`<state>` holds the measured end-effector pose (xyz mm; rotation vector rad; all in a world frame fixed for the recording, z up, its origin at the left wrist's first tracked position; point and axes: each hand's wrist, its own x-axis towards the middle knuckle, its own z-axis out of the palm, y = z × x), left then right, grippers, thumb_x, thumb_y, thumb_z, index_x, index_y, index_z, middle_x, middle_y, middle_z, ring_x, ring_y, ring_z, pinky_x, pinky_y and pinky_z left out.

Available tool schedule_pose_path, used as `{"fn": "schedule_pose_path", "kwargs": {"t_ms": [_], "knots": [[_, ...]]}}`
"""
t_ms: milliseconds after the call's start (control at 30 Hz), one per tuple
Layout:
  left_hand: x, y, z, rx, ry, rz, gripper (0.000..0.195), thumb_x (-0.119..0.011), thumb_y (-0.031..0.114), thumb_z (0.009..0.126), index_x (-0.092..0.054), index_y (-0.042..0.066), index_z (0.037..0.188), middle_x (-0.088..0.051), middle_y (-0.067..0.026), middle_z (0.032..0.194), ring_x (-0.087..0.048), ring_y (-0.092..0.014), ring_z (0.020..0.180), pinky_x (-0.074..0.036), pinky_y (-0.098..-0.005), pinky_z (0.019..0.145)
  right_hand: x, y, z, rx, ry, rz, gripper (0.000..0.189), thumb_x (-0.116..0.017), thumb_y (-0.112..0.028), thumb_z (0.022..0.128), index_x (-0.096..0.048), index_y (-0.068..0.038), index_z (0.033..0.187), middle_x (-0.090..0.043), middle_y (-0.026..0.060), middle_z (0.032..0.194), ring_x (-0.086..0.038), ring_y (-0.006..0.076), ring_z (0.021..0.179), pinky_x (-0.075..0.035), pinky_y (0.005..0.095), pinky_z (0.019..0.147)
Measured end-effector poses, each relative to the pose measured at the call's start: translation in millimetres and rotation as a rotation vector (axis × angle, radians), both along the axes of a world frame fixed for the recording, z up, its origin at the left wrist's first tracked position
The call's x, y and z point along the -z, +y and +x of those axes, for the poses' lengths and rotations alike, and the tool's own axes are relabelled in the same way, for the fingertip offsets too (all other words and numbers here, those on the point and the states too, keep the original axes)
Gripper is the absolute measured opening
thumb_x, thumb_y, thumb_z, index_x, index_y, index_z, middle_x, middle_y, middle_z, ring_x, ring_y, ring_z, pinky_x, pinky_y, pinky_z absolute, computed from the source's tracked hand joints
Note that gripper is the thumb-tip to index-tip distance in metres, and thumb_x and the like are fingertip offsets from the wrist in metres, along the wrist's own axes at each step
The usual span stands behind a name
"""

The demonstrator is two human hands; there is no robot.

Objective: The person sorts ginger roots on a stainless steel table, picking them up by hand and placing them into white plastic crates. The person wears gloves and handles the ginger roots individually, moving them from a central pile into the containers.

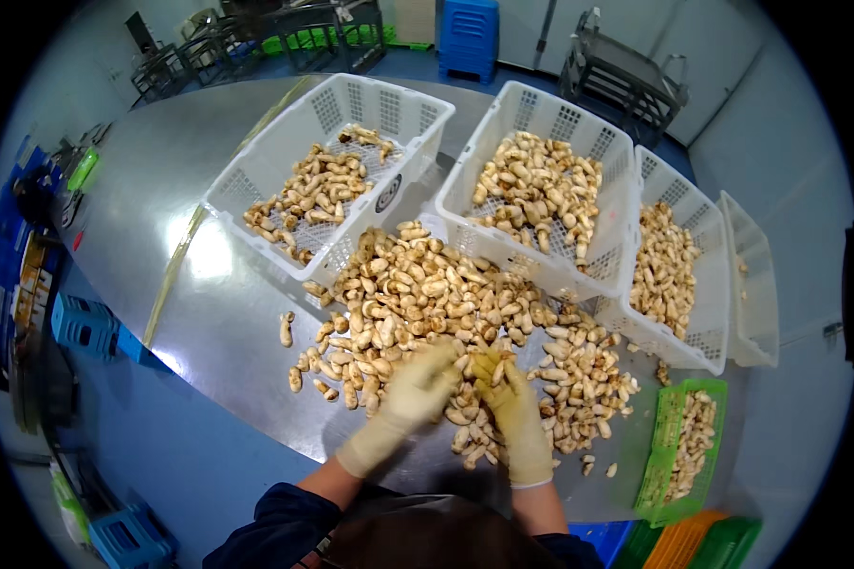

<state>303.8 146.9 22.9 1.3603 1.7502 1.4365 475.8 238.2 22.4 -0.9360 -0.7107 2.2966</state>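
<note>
Both hands wear pale yellowish gloves over a large heap of brown and cream mushrooms (427, 284) on a metal table (256, 370). My left hand (423, 380) reaches into the near edge of the heap, its fingers by the mushrooms; whether it grips one is unclear. Beside it, my right hand (502, 384) is palm up, with a mushroom on its fingers. A smaller pile of mushrooms (583, 377) lies to the right, and a few more (475, 434) lie between and below the hands.
White perforated plastic crates (256, 245), (534, 274) with mushrooms stand behind the heap. Another white crate (715, 306) and a pale bin (761, 284) stand at the right. A green basket (651, 455) of mushrooms sits at the table's right edge, above stacked coloured crates (683, 544).
</note>
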Motion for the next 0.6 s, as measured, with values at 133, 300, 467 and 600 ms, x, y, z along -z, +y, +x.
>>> {"fn": "schedule_pose_path", "kwargs": {"t_ms": [133,300,467,600], "knots": [[48.3,3.0,-67.2,-0.498,0.519,-0.105,0.053,-0.066,0.024,0.091,-0.054,0.0,0.137,-0.056,-0.0248,0.132,-0.054,-0.038,0.122,-0.041,-0.0487,0.107,22.0,9.5,11.9,0.027,0.189,-0.13,0.054,-0.04,-0.043,0.108,-0.045,-0.007,0.147,-0.052,0.0166,0.146,-0.053,0.0307,0.132,-0.047,0.0435,0.105],[64.0,70.9,-26.0,-0.33,0.63,-0.3,0.06,-0.06,0.035,0.093,-0.05,0.005,0.144,-0.044,-0.0221,0.151,-0.034,-0.043,0.142,-0.025,-0.0546,0.117,32.9,14.4,21.8,0.099,0.325,-0.144,0.052,-0.044,-0.034,0.108,-0.042,-0.002,0.149,-0.051,0.0174,0.147,-0.051,0.0298,0.134,-0.044,0.0408,0.108],[42.7,95.4,-7.9,-0.228,0.417,0.036,0.037,-0.06,0.017,0.094,-0.063,0.001,0.127,-0.06,-0.0217,0.132,-0.051,-0.044,0.125,-0.041,-0.0452,0.108,14.9,25.0,29.5,0.133,-0.018,0.087,0.05,-0.056,-0.018,0.102,-0.043,0.004,0.146,-0.056,0.0171,0.139,-0.059,0.0254,0.123,-0.049,0.0324,0.098],[26.3,48.6,23.3,-0.147,-0.103,-0.004,0.029,-0.055,0.008,0.099,-0.065,0.0,0.125,-0.071,-0.0157,0.115,-0.068,-0.03,0.104,-0.053,-0.0334,0.092,9.2,23.1,35.0,0.161,-0.326,0.326,0.046,-0.07,-0.008,0.092,-0.056,0.005,0.134,-0.069,0.0115,0.116,-0.068,0.0172,0.099,-0.053,0.0266,0.084]]}}
